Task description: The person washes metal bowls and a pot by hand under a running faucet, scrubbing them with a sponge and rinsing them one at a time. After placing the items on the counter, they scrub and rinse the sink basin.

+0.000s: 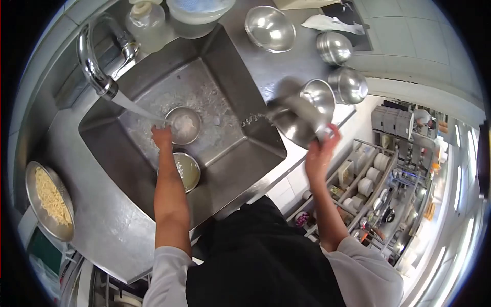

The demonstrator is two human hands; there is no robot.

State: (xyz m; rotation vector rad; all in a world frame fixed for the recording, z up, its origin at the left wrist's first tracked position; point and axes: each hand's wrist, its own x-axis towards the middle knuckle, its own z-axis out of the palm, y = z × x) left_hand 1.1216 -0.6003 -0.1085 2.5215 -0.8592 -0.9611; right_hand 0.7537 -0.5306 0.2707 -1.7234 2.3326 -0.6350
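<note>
In the sink (pixel 215 179), my left hand (pixel 162 136) grips the near-left rim of a small metal bowl (pixel 185 134). Water streams from the tap (pixel 92 66) into this bowl and splashes around it. Another metal bowl (pixel 190 173), filled with cloudy water, sits nearer to me, partly covered by my left forearm. Over the counter to the right of the sink, my right hand (pixel 321 153) is closed on the edge of a metal bowl (pixel 291 125), which is smeared by motion. Drops of water trail between it and the sink. Right behind it stands a shiny metal bowl (pixel 321 96).
Along the right counter stand a large metal bowl (pixel 270 29) and upturned bowls (pixel 333 48). A tilted metal bowl (pixel 66 233) of pale yellow strips lies at the left. Behind the sink is a clear plastic bottle (pixel 146 25). A shelf rack (pixel 394 179) holds dishes at the right.
</note>
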